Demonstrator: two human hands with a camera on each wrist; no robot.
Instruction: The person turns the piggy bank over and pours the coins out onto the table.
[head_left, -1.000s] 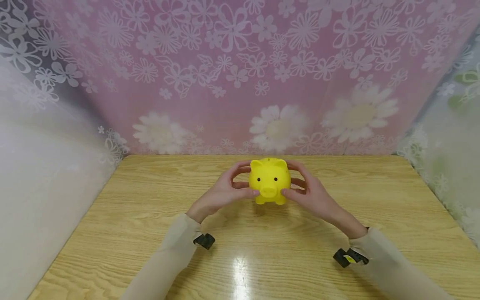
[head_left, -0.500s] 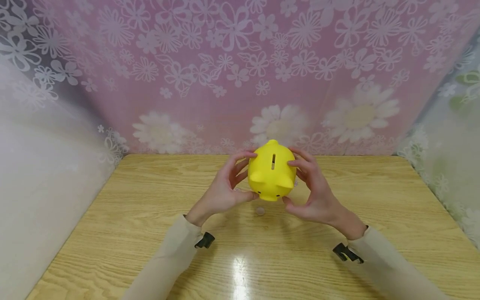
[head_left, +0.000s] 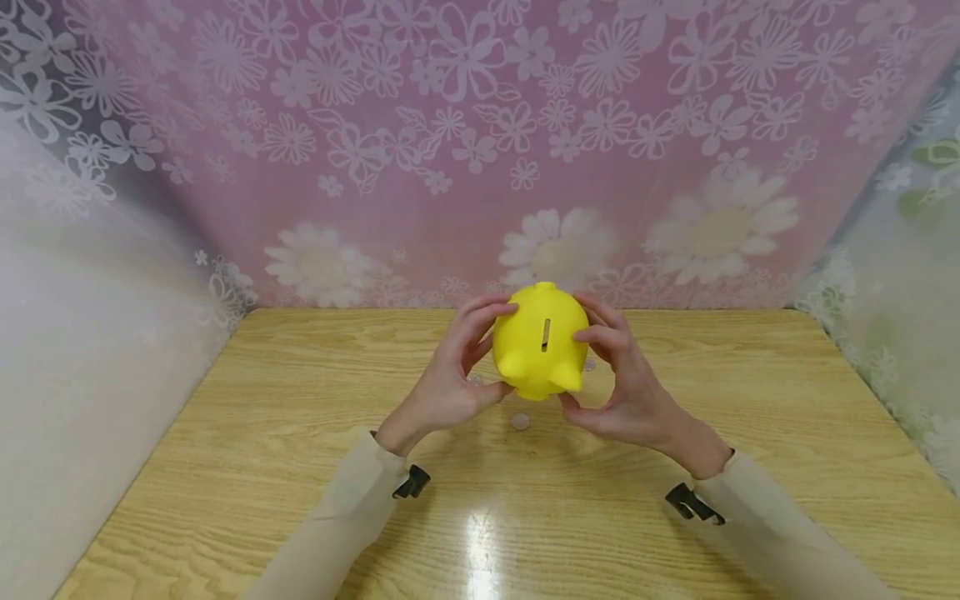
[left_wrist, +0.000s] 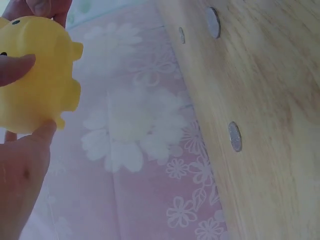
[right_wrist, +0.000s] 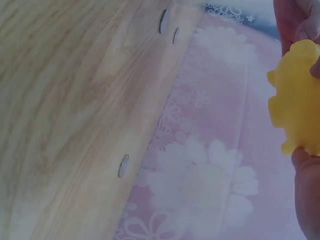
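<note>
A yellow piggy bank [head_left: 525, 342] is held up above the table between both hands, its back and coin slot tipped toward the head camera and its snout pointing down. My left hand [head_left: 450, 371] grips its left side, thumb low by the snout and fingers along the far side. On the opposite side my right hand [head_left: 630, 379] grips it the same way. Its stubby feet show in the left wrist view, clear of the tabletop. Under it lie three silver coins: one in front [head_left: 521, 422], one by the right hand [head_left: 590, 365], and one partly behind the left hand [head_left: 476, 380].
The wooden table [head_left: 300, 417] runs back to a pink flowered curtain [head_left: 412, 208]. Pale flowered hangings close off the left and right sides. Black straps [head_left: 411, 482] sit at both sleeve cuffs.
Both hands raised the piggy bank and tipped its top toward the head camera; the coins beneath came into view. Over the last half second it shifted slightly and turned a little.
</note>
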